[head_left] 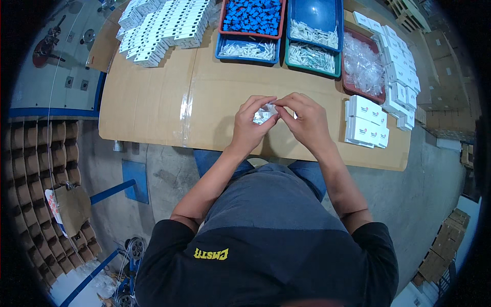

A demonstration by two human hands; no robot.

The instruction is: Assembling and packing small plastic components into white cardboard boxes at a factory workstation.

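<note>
My left hand [247, 124] and my right hand [309, 122] meet just above the cardboard-covered table, near its front edge. Between them is a small clear plastic bag [263, 114], crinkled and shiny. The left fingers are closed round its side, and the right thumb and fingertips pinch its upper right corner. Whether anything lies inside the bag cannot be made out. To the right of my hands stand stacked small white boxes [366, 123]. Beyond them a dark red tray [380, 97] holds a heap of similar clear bags.
At the back, a red tray [250, 35] holds blue pieces above a blue tray [247, 61] of white sticks. Another blue tray [314, 14] and a green tray [313, 70] hold more white pieces. White boxes [163, 30] fill the back left; more boxes [401, 71] line the right edge.
</note>
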